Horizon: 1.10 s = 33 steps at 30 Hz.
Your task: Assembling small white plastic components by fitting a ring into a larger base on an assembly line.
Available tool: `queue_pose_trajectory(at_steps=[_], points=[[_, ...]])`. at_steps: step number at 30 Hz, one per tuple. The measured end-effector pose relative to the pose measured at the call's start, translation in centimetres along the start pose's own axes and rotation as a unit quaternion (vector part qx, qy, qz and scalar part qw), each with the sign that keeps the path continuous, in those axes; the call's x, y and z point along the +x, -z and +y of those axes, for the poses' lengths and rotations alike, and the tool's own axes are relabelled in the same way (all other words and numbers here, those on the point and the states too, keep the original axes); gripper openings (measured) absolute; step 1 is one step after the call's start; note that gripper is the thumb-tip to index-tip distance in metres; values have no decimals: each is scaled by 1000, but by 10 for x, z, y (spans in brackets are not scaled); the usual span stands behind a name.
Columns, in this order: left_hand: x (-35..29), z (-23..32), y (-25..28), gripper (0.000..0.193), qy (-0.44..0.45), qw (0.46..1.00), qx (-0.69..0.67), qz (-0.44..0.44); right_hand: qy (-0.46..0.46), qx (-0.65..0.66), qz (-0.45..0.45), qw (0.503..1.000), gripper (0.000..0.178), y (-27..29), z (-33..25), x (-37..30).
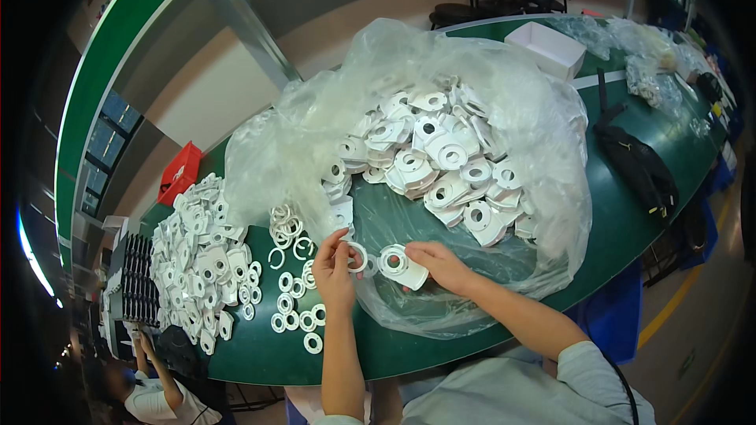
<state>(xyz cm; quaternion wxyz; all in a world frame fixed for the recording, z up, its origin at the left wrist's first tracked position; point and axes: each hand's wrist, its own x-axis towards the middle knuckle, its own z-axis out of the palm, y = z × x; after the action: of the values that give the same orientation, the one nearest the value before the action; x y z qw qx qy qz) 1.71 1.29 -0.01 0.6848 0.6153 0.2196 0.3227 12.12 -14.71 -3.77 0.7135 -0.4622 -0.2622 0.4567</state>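
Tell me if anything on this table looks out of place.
The black bag, perhaps: it lies on the table, right of the heaped white parts, and looks unlike anything being handled.

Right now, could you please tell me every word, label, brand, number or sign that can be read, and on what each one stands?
No text can be read.
Wall panel, upper left: reddish marks, too blurred to read.
White ring in the left hand: no readable text.
White holed plate in the right hand: no readable text.
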Motion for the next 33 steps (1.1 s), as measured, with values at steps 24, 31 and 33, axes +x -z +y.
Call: queue_pose_trajectory(at_steps=[24, 31, 33], points=[[-14, -8, -13, 11, -69, 975, 185, -103, -78, 46, -59, 994, 28, -1, 6, -2], [-13, -10, -9, 13, -117, 956, 239, -123, -20, -86, -81, 993, 22, -2, 6, -3], [-14, -6, -15, 15, -110, 966, 206, -113, -45, -16, -59, 997, 24, -4, 3, -4]])
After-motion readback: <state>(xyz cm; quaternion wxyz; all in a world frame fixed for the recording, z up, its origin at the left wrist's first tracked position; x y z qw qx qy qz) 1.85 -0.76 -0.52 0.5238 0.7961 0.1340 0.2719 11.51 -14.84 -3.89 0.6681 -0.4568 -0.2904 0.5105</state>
